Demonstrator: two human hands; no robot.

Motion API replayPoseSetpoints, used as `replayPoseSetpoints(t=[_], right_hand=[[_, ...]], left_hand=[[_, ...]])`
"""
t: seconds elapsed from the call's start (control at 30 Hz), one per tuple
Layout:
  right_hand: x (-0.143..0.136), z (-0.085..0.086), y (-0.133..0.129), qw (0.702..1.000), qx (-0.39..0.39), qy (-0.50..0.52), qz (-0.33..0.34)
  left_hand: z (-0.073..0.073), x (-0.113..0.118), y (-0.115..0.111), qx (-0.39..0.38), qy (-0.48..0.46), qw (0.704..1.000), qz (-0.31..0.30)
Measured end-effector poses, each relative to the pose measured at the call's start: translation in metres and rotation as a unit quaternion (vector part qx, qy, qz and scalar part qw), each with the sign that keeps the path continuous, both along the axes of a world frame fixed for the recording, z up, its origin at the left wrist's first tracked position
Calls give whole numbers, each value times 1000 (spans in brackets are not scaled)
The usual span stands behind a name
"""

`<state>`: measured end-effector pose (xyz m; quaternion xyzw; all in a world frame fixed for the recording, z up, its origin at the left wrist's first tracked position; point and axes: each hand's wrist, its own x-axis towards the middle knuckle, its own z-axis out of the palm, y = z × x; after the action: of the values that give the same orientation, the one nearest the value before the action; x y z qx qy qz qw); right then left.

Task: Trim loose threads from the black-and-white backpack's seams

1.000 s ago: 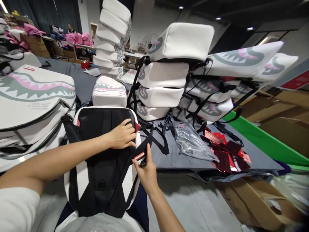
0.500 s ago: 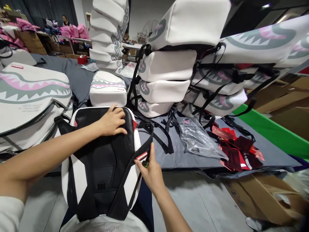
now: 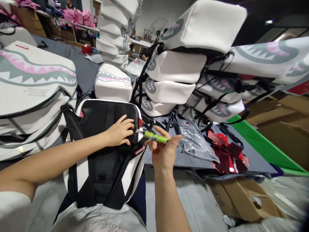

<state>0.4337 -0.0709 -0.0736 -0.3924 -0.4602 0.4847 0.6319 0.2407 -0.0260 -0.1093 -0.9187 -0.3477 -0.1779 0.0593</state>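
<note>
A white backpack (image 3: 81, 174) lies with its black padded back and shoulder straps facing up, its bottom end near my lap. My left hand (image 3: 119, 131) rests on the upper back panel, fingers spread and holding nothing. In my right hand (image 3: 164, 149), closed, is a slim green pen-shaped tube (image 3: 155, 137). Its pale tip points left, at the bag's upper right edge beside a small red tab (image 3: 140, 122). I cannot tell whether the tip touches the bag. Below that edge, a shoulder strap bears a red label (image 3: 139, 150).
White backpacks with shark-mouth prints are stacked at the back (image 3: 177, 67) and left (image 3: 36, 96). A small white bag (image 3: 113, 84) sits just beyond the backpack. To the right are a clear plastic bag (image 3: 198, 145), red tags (image 3: 230, 154) and, lower down, a cardboard box (image 3: 241, 199).
My right hand has let go of the strap and turned, bringing the green tube up to the bag's edge. My left hand has stayed on the back panel. The view has shifted slightly.
</note>
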Motion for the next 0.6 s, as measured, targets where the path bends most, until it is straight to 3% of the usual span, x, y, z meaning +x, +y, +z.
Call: replayPoseSetpoints(t=[0.1, 0.23, 0.37, 0.6], right_hand=[[-22, -17, 12, 997, 51, 47, -21], [-25, -49, 0, 988, 64, -109, -91], [-7, -69, -15, 970, 51, -133, -198], [-6, -87, -14, 902, 112, -346, -234]], left_hand=[[-7, -1, -6, 20, -26, 999, 7], [-9, -1, -9, 35, -30, 999, -6], [-13, 3, -12, 46, -35, 998, -12], [-26, 13, -14, 40, -35, 999, -1]])
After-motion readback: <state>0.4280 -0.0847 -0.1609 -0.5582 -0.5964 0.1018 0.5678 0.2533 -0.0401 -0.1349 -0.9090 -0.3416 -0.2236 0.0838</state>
